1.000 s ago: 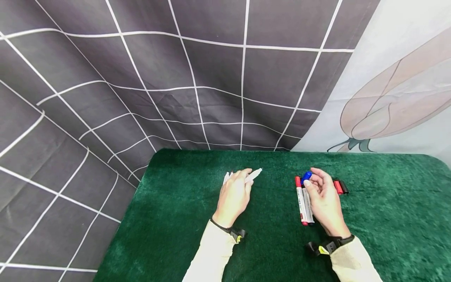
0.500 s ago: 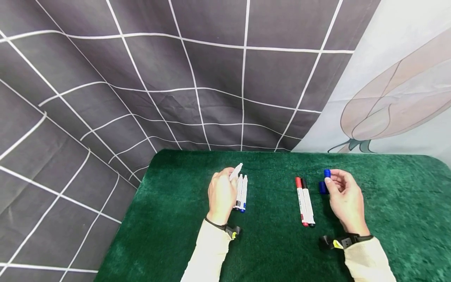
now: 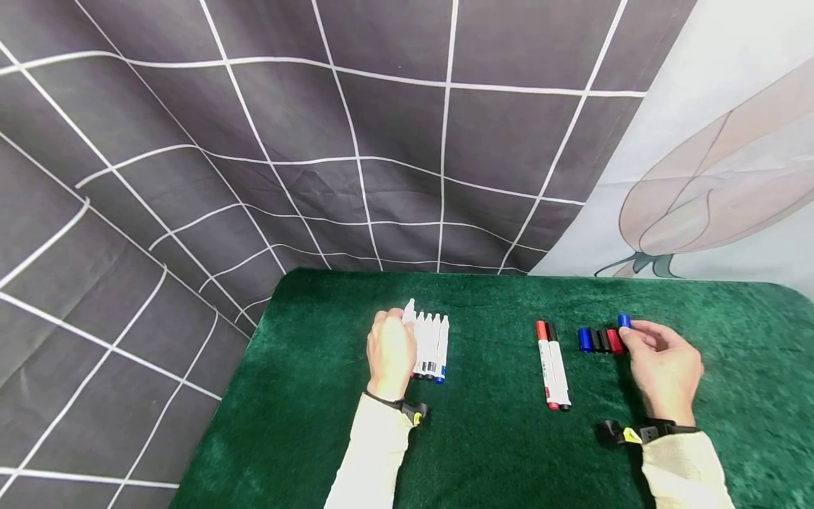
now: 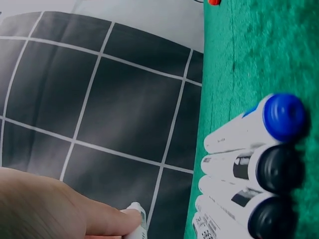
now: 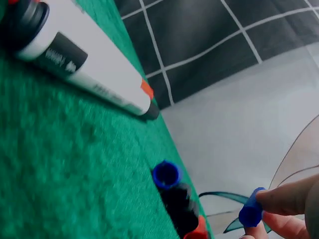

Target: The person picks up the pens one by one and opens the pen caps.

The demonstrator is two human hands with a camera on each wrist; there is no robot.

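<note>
My left hand (image 3: 391, 353) pinches a white marker without its cap (image 3: 409, 309), its tip pointing away, at the left end of a row of uncapped markers (image 3: 434, 346). In the left wrist view that row shows a blue-ended marker (image 4: 259, 124) and black-ended ones (image 4: 244, 167) side by side. Between thumb and fingers, my right hand (image 3: 666, 364) holds a blue marker cap (image 3: 624, 321). That cap is beside the right end of a cap row: a blue cap (image 3: 584, 340), black caps (image 3: 600, 341) and a red cap (image 3: 614, 341).
Two capped markers, one red (image 3: 545, 364) and one black (image 3: 559, 375), lie side by side between the hands. Green cloth (image 3: 496, 438) covers the table. A dark gridded curtain (image 3: 394, 191) hangs behind its far edge, with a pale patterned one (image 3: 712, 177) at right.
My right hand has carried the blue cap rightward from the capped markers to the end of the cap row. My left hand has shifted left, turning its marker from slanted to nearly parallel with the row.
</note>
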